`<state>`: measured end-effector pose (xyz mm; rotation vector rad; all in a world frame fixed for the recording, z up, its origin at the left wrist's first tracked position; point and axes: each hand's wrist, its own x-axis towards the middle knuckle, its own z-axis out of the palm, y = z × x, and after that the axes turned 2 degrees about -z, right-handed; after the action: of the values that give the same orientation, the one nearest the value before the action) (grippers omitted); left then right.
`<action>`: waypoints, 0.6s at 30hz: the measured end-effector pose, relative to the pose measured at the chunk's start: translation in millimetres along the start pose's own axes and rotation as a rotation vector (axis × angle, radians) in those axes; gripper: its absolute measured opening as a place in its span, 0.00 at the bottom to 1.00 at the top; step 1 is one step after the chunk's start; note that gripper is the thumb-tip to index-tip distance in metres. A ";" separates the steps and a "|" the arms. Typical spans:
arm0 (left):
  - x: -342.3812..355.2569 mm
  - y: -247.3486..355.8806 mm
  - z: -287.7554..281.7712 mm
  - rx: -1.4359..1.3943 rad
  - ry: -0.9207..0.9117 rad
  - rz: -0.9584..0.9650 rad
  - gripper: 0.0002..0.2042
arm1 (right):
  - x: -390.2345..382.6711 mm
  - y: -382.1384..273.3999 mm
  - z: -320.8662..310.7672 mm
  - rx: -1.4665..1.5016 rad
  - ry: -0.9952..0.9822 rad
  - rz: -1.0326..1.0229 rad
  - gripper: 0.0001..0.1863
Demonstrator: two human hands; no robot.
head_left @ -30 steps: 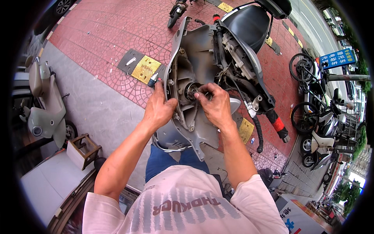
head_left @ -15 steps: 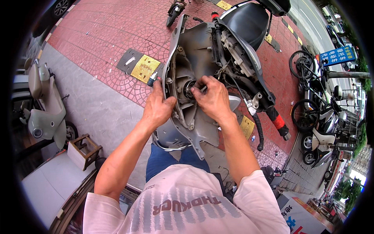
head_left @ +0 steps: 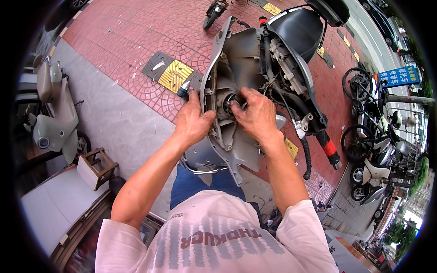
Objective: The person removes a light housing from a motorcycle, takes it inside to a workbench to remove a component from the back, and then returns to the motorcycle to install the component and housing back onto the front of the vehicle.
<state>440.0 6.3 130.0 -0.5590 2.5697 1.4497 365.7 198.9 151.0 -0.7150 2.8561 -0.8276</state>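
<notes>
A large grey scooter fairing (head_left: 243,58) stands in front of me with its ribbed inner side showing. My left hand (head_left: 193,123) is closed on the near-left edge of the fairing, with the thumb on the inside. Beside its fingertips, a dark cylindrical part with a silver tip (head_left: 184,90) juts from the outer side. My right hand (head_left: 258,116) reaches inside, fingers bent and pinching at a dark round ring (head_left: 228,103) set in the fairing. The fingers cover part of the ring.
Right of the fairing is a partly stripped scooter with a black seat (head_left: 298,32) and a red-banded handlebar grip (head_left: 328,148). A wooden stool (head_left: 98,168) and a pale scooter (head_left: 57,125) stand left. A yellow-black ramp (head_left: 173,75) lies on the paving. Parked two-wheelers (head_left: 368,164) line the right.
The fairing and both hands sit slightly farther right in the picture, as does much of the background. Both hands keep nearly the same places on the fairing.
</notes>
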 end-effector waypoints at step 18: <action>-2.7 1.5 0.0 0.000 0.001 -0.027 0.30 | -11.4 -1.2 28.3 0.138 0.202 0.080 0.09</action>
<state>441.9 7.7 132.0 -0.5916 2.5524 1.4418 382.1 189.4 127.0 -0.5253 2.9392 -1.1316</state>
